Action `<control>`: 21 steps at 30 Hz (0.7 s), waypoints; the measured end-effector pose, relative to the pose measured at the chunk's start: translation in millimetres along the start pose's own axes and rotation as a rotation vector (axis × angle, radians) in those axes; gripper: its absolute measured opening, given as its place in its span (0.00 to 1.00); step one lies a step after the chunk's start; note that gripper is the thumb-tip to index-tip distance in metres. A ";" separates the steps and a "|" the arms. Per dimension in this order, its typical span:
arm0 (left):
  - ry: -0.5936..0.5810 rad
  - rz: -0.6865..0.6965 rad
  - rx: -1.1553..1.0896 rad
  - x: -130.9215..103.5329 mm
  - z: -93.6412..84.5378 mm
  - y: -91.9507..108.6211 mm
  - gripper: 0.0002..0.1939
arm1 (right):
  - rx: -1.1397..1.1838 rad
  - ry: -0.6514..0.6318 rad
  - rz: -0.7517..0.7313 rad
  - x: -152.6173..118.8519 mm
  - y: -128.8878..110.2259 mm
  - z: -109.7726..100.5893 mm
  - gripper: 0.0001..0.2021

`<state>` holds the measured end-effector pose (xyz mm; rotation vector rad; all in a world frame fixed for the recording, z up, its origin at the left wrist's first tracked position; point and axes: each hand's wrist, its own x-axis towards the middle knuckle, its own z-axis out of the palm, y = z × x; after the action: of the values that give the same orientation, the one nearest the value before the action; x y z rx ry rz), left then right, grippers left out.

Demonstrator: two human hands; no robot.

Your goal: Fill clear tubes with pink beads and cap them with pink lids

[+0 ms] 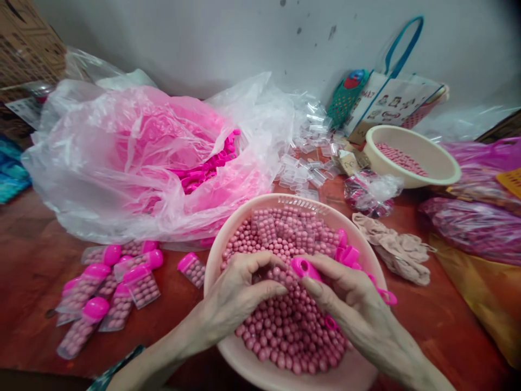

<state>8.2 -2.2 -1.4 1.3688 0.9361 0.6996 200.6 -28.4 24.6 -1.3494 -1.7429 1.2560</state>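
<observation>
A wide pale pink basin [252, 209] full of small round pink balls [280, 331] lies under both hands. My left hand [240, 296] is curled with thumb and forefinger around what looks like a clear container of balls [275, 273]; most of it is hidden. Between the thumb and fingers of my right hand [345, 293] is a bright pink cap [303, 268] with a hole, close to the left fingertips. Several more pink caps [348, 254] lie along the basin's right side. Filled clear containers [309, 236] rest on the balls at the back.
Capped, filled containers [140, 285] lie on the red table [24, 304] at left. Behind them spreads a big plastic bag [97, 163] of pink caps. Empty clear containers [301, 168], a cream bowl [439, 168] of balls and crumpled beige gloves [399, 252] are at back and right.
</observation>
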 end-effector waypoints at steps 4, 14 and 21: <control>-0.010 0.053 0.105 -2.0 1.1 -0.2 0.11 | -0.192 -0.038 -0.099 1.8 1.3 0.6 0.09; -0.029 0.038 0.269 -5.5 1.2 -3.5 0.04 | -0.717 0.173 -0.402 -9.3 40.7 31.9 0.28; -0.033 0.000 0.320 -15.4 -1.3 -15.8 0.05 | -0.684 0.046 -0.326 -4.1 30.6 26.2 0.29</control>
<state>-2.1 -16.5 -14.8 1.6558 1.0532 0.5398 190.8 -39.5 -13.1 -1.3366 -2.3549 0.4525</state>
